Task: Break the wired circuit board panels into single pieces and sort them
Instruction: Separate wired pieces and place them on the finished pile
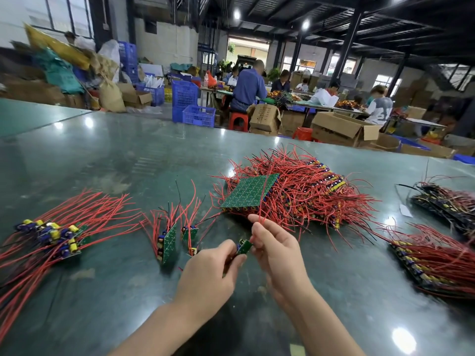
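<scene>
Both hands meet over the green table near its front. My left hand and my right hand pinch a small green circuit board piece between them; a red wire runs up from it past my right fingers. Just left of the hands stand two narrow board strips with red wires. Further left lies a pile of single pieces with yellow and blue parts. Behind the hands a large heap of wired panels carries one green panel face down on top.
More wired panels lie at the right and far right. The green table stretches far back. Beyond it people sit at benches among cardboard boxes and blue crates.
</scene>
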The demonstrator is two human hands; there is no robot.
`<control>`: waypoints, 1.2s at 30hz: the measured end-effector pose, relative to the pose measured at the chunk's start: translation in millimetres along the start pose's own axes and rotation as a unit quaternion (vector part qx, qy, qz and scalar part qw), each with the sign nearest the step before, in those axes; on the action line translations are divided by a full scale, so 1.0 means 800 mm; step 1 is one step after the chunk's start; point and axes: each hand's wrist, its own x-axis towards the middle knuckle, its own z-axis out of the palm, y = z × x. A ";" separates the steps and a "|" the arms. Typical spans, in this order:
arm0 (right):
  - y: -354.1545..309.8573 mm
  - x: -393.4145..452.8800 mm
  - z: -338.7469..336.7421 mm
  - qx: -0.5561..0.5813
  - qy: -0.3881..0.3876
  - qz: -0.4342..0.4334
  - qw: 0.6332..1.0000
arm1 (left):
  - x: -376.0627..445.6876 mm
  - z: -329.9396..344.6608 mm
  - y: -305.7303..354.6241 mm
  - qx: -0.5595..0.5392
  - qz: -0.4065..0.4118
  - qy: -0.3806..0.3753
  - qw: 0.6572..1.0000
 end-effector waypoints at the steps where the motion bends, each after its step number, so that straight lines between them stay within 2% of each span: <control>1: -0.003 0.001 -0.001 -0.031 -0.003 -0.012 0.999 | -0.001 -0.001 0.000 0.010 0.002 0.002 1.000; 3: -0.006 0.003 -0.005 -0.066 0.016 -0.035 0.997 | 0.000 0.000 0.001 0.013 0.000 0.007 1.000; 7: -0.003 0.002 -0.007 -0.041 0.061 -0.033 0.997 | 0.002 0.002 0.006 0.001 -0.007 0.002 1.000; 9: -0.004 0.003 -0.007 -0.028 0.048 -0.033 0.998 | 0.003 0.001 0.006 -0.051 -0.022 -0.004 0.998; 14: -0.012 0.001 -0.007 -0.091 -0.074 -0.039 0.992 | 0.007 -0.011 0.010 -0.254 -0.080 -0.045 0.963; 18: -0.009 -0.002 -0.004 -0.098 -0.024 -0.095 0.990 | 0.013 -0.014 0.011 -0.326 -0.128 -0.090 0.932; 20: -0.009 -0.001 -0.004 -0.088 -0.009 -0.100 0.991 | 0.013 -0.013 0.009 -0.332 -0.137 -0.101 0.928; 24: -0.017 0.003 -0.010 -0.102 -0.043 -0.088 0.990 | 0.013 -0.010 0.007 -0.313 -0.126 -0.108 0.935; 28: -0.017 0.005 -0.013 -0.093 -0.027 -0.072 0.993 | 0.014 -0.012 0.008 -0.306 -0.115 -0.117 0.938; 32: -0.019 0.007 -0.016 -0.105 -0.043 -0.062 0.992 | 0.013 -0.014 0.010 -0.294 -0.106 -0.124 0.942; 36: -0.021 0.008 -0.019 -0.097 -0.021 -0.053 0.994 | 0.013 -0.014 0.011 -0.273 -0.089 -0.117 0.951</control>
